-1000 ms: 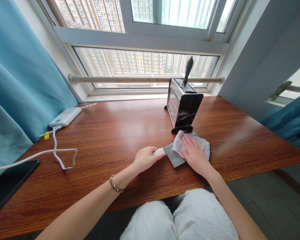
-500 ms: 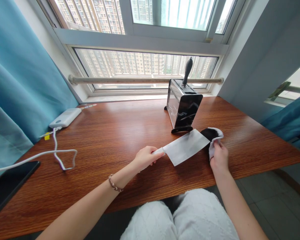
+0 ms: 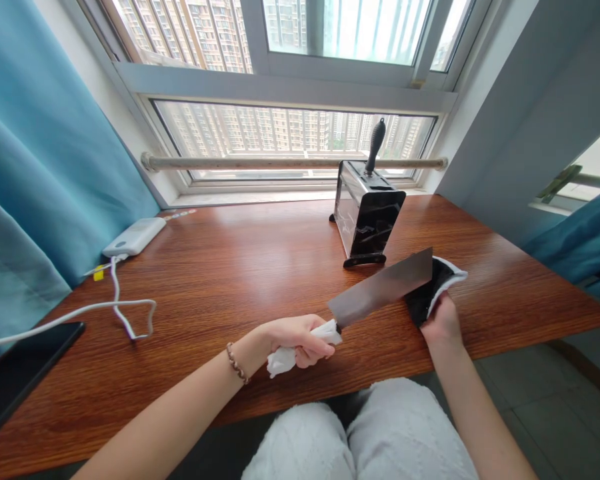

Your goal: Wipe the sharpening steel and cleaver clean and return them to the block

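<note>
My left hand point(image 3: 305, 341) is closed round the handle of a cleaver point(image 3: 380, 290), and white wrapping shows at both ends of my grip. The broad grey blade points away to the right, tilted over the table. At its far end, my right hand point(image 3: 443, 321) grips a black and white cloth point(image 3: 433, 290). The blade tip overlaps the cloth in view; whether they touch I cannot tell. Just beyond the blade stands a knife block point(image 3: 375, 213) with shiny dark sides, and one black-handled tool point(image 3: 375, 147) sticks up out of its top.
The brown wooden table point(image 3: 220, 267) runs up to the window. On its left lie a white box-shaped device point(image 3: 135, 237) with a white cable point(image 3: 115, 287) and a dark flat tablet-like object point(image 3: 25, 380). A blue curtain point(image 3: 55, 133) hangs at the left.
My left hand has turned the cleaver, so its blade now looks narrower and darker, with the tip raised further right. The cloth in my right hand has shifted slightly right and opened out.
</note>
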Available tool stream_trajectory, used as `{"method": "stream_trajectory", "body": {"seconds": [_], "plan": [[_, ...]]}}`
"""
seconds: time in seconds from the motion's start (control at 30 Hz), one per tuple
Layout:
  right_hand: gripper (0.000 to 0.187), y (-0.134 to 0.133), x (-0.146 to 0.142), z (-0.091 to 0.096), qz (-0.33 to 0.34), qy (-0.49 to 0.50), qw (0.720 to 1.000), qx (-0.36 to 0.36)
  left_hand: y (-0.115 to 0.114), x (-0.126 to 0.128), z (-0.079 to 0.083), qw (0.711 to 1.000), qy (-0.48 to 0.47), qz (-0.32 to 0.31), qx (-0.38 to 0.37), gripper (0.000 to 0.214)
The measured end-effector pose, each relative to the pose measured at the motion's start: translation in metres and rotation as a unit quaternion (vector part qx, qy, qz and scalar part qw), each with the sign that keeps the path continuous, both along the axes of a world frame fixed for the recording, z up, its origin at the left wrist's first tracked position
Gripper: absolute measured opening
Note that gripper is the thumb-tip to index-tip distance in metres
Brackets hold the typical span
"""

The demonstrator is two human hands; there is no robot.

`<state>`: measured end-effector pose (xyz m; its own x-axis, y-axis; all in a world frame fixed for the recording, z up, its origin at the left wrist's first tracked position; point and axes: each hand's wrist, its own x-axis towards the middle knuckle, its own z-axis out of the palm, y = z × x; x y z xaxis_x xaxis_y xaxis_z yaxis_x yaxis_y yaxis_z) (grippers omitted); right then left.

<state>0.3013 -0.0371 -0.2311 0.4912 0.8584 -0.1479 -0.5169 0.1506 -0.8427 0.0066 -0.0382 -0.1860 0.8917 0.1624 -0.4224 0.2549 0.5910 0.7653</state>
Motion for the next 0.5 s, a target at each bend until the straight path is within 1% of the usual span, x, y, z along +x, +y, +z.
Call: {"method": "stream_trajectory", "body": {"seconds": [0.07, 0.13, 0.2, 0.3, 0.37, 0.43, 0.5], "plan": [[0.028, -0.0037, -0.0010, 0.0028, 0.034, -0.004, 0.999, 0.028, -0.0004, -0.0004, 0.0016, 0.999, -0.006, -0.030, -0.027, 0.024], [0.029, -0.0064, -0.0014, 0.0027, 0.056, -0.014, 0.997, 0.056, 0.0000, -0.0006, 0.0023, 0.998, -0.012, -0.057, -0.024, 0.019], [0.029, -0.0079, -0.0015, 0.0007, 0.063, -0.027, 0.995, 0.071, 0.0009, -0.0005, 0.0024, 0.997, -0.016, -0.077, -0.012, 0.024], [0.028, -0.0084, -0.0015, -0.0011, 0.059, -0.051, 0.995, 0.063, 0.0021, -0.0001, 0.0027, 0.995, -0.025, -0.092, -0.006, 0.033], [0.030, -0.0083, -0.0021, 0.0001, 0.065, -0.050, 0.995, 0.051, 0.0024, 0.0001, 0.0029, 0.995, -0.032, -0.097, -0.003, 0.036], [0.032, -0.0078, -0.0033, 0.0024, 0.070, -0.032, 0.996, 0.046, 0.0023, 0.0003, 0.0022, 0.994, -0.033, -0.103, 0.000, 0.036], [0.032, -0.0068, -0.0046, 0.0041, 0.061, -0.014, 0.997, 0.046, 0.0019, 0.0005, 0.0002, 0.996, -0.030, -0.087, 0.007, 0.031]]}}
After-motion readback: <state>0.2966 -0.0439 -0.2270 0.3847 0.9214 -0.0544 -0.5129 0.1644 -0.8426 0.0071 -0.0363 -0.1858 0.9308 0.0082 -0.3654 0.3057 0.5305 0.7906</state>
